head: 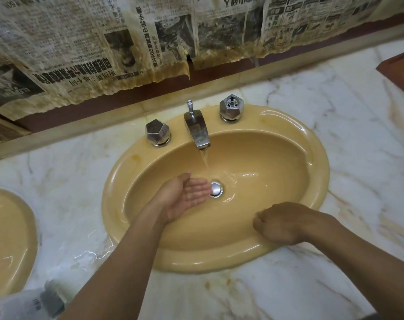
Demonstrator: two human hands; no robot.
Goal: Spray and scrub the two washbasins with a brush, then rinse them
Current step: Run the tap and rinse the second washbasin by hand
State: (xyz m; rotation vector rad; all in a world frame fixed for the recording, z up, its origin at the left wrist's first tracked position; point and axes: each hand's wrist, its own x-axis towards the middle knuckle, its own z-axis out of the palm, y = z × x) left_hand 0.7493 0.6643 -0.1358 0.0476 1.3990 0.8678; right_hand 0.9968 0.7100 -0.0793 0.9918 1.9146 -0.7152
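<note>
A yellow oval washbasin (288,144) is set in a marble counter, and its chrome tap (197,130) runs a thin stream of water into the bowl. My left hand (184,197) is cupped palm-up inside the bowl, just left of the chrome drain plug (216,188) and beside the stream, holding nothing. My right hand (281,224) rests over the bowl's front right rim with its fingers curled in; nothing shows in it. A second yellow washbasin (9,239) is cut off at the left edge. No brush is in view.
Two faceted chrome knobs, one on the left (157,133) and one on the right (231,107), flank the tap. A blurred white spray bottle (27,301) lies at the bottom left. Stained newspaper (92,54) covers the wall behind. The marble counter (335,273) is wet and stained.
</note>
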